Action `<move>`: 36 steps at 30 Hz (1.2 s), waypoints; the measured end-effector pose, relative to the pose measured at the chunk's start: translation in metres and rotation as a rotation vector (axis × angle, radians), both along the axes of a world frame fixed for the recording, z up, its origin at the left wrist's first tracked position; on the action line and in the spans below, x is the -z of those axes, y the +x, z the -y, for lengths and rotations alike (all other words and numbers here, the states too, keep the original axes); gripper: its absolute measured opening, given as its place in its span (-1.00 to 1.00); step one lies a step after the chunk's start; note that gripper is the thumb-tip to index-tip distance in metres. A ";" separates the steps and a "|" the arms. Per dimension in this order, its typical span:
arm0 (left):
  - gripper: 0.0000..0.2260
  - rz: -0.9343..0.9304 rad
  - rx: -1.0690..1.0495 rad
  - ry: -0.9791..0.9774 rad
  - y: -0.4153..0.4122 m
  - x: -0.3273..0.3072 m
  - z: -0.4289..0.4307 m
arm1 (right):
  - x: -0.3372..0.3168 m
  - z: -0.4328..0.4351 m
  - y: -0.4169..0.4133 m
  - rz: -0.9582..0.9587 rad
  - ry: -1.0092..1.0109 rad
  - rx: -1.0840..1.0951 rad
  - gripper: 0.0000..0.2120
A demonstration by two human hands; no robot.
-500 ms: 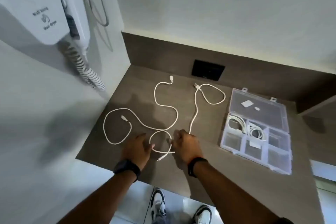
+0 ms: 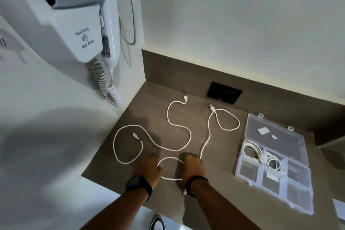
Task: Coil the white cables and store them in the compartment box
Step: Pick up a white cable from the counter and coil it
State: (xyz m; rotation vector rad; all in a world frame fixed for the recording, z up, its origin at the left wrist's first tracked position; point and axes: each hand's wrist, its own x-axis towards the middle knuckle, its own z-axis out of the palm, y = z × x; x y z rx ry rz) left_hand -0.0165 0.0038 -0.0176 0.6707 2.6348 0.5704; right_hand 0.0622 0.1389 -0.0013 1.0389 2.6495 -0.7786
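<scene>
Two loose white cables lie on the brown counter (image 2: 224,155). The left cable (image 2: 190,136) snakes from a far plug round to a wide loop at the left. The right cable (image 2: 207,136) runs from its far plug down to my right hand (image 2: 192,166). It forms a small loop (image 2: 170,158) between my right hand and my left hand (image 2: 149,168), and both hands pinch it. Its near plug (image 2: 184,193) hangs by my right wrist. The clear compartment box (image 2: 298,194) lies open at the right, with coiled white cables (image 2: 252,152) in two far compartments.
A wall-hung hair dryer (image 2: 82,30) with a curly cord (image 2: 110,87) is mounted above the counter's left end. A black socket plate (image 2: 224,95) sits in the back ledge. The counter's front edge runs just under my wrists, and a shoe (image 2: 158,222) shows below.
The view has tilted up and closer to the hair dryer. Both hands stay on the small loop, and the cable's near plug now hangs beside my right wrist.
</scene>
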 end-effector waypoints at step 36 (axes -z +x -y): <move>-0.64 0.435 0.238 0.976 0.052 -0.305 -0.207 | -0.371 -0.119 0.081 -1.269 -1.315 -0.228 -0.63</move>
